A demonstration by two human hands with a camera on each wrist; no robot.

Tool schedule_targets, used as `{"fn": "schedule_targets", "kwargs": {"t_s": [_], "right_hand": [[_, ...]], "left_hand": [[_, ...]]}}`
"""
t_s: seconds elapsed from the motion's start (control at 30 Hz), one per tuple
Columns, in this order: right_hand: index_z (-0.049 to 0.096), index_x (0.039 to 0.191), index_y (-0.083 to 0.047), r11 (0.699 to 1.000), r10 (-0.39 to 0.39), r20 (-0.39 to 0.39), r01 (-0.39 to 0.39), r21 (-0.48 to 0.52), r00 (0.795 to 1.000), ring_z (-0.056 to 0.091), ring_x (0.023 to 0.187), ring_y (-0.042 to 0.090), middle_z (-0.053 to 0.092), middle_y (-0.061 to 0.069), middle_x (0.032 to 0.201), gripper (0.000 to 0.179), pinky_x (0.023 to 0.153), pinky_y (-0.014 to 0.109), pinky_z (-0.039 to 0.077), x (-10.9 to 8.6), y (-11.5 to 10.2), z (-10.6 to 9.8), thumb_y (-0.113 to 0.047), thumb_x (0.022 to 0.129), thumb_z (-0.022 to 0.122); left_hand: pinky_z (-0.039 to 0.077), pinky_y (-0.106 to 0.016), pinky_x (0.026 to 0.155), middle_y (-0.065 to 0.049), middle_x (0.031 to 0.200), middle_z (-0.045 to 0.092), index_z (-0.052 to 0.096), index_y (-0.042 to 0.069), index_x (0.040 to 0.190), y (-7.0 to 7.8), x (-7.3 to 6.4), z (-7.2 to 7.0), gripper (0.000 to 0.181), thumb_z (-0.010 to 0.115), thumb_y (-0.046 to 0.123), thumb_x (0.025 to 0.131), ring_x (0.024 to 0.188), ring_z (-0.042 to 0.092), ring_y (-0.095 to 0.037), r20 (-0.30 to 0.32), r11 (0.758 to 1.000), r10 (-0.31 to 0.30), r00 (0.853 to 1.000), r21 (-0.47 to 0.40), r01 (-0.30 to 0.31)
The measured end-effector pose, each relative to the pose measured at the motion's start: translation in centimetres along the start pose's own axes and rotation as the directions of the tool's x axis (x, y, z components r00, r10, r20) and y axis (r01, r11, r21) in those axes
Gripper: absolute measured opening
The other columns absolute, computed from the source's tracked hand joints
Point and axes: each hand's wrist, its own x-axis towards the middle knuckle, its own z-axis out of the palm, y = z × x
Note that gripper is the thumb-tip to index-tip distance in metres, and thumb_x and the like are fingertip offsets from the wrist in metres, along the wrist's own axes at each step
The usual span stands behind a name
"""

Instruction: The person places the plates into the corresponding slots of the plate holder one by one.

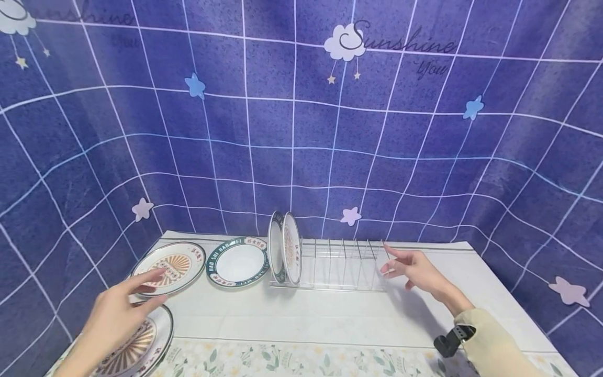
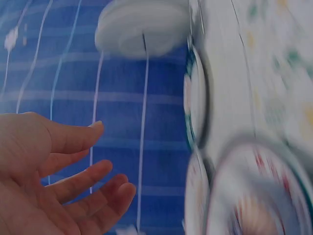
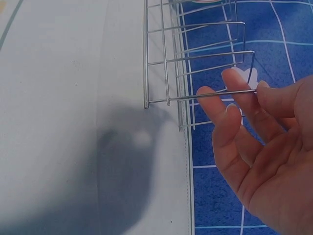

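Note:
Two plates stand on edge at the left end of a wire dish rack [image 1: 346, 288]; the nearer is a patterned plate [image 1: 292, 248], and behind it is a dark-rimmed plate [image 1: 276, 251]. My right hand [image 1: 414, 269] is at the rack's right end, its thumb and fingers on either side of the end wire [image 3: 220, 93], pinching it. Over the plates on the left hovers my left hand [image 1: 118, 311], fingers spread and holding nothing. Beneath it lie a sunburst-patterned plate [image 1: 181, 267] and another sunburst plate [image 1: 151, 340], partly hidden by the hand.
A green-rimmed plate [image 1: 237, 262] lies flat just left of the rack. The white tabletop [image 1: 292, 317] has a floral front strip [image 1: 264, 358]. A blue gridded cloth [image 1: 301, 125] rises behind and at both sides. A black strap [image 1: 454, 340] circles my right wrist.

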Motion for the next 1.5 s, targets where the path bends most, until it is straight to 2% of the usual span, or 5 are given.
{"fn": "schedule_targets", "kwargs": {"t_s": [0.23, 0.53, 0.93, 1.23, 1.5], "right_hand": [[0.037, 0.146, -0.012, 1.000, -0.001, 0.001, 0.001, 0.007, 1.000, 0.064, 0.099, 0.035, 0.068, 0.016, 0.104, 0.053, 0.045, 0.039, 0.051, -0.1, -0.1, -0.1, -0.019, 0.097, 0.055], [0.038, 0.146, -0.012, 1.000, -0.001, -0.002, 0.001, 0.001, 1.000, 0.065, 0.098, 0.033, 0.068, 0.017, 0.104, 0.054, 0.045, 0.038, 0.050, -0.1, 0.0, -0.2, -0.021, 0.096, 0.056], [0.037, 0.146, -0.014, 1.000, 0.004, 0.002, -0.004, 0.008, 1.000, 0.064, 0.099, 0.035, 0.068, 0.017, 0.105, 0.052, 0.046, 0.037, 0.050, 0.1, 0.0, 0.0, -0.018, 0.097, 0.054], [0.037, 0.146, -0.014, 1.000, 0.002, 0.005, -0.002, 0.007, 1.000, 0.064, 0.099, 0.034, 0.067, 0.018, 0.106, 0.053, 0.045, 0.037, 0.050, 0.0, 0.1, 0.0, -0.018, 0.097, 0.054], [0.037, 0.146, -0.014, 1.000, 0.002, 0.005, -0.002, 0.010, 1.000, 0.065, 0.098, 0.033, 0.067, 0.018, 0.106, 0.053, 0.044, 0.036, 0.050, -0.1, 0.1, 0.0, -0.019, 0.097, 0.055]], "left_hand": [[0.055, -0.038, 0.054, -0.018, 0.109, 0.065, 0.061, 0.010, 0.125, -5.7, -2.4, -3.7, 0.053, 0.078, 0.028, 0.078, 0.077, 0.061, -0.008, 0.125, 0.985, -0.142, 0.982, 0.117, 0.128], [0.040, -0.070, 0.069, -0.038, 0.122, 0.050, 0.054, 0.000, 0.129, -10.1, -4.0, -4.8, 0.057, 0.070, 0.034, 0.086, 0.100, 0.053, -0.056, 0.346, 0.945, -0.316, 0.884, 0.197, 0.261], [0.045, -0.065, 0.066, -0.041, 0.120, 0.048, 0.048, -0.004, 0.131, -12.1, -4.6, -5.3, 0.067, 0.076, 0.019, 0.075, 0.096, 0.058, -0.052, 0.399, 0.911, -0.411, 0.820, 0.203, 0.358], [0.052, -0.045, 0.062, -0.040, 0.118, 0.051, 0.045, -0.004, 0.135, -13.0, -4.6, -4.6, 0.071, 0.069, 0.007, 0.069, 0.095, 0.059, -0.050, 0.466, 0.847, -0.516, 0.719, 0.153, 0.509], [0.052, -0.023, 0.060, -0.029, 0.116, 0.059, 0.056, -0.009, 0.124, -10.2, -4.8, -2.2, 0.058, 0.068, -0.007, 0.067, 0.079, 0.066, -0.008, 0.375, 0.912, -0.359, 0.855, -0.053, 0.407]]}}
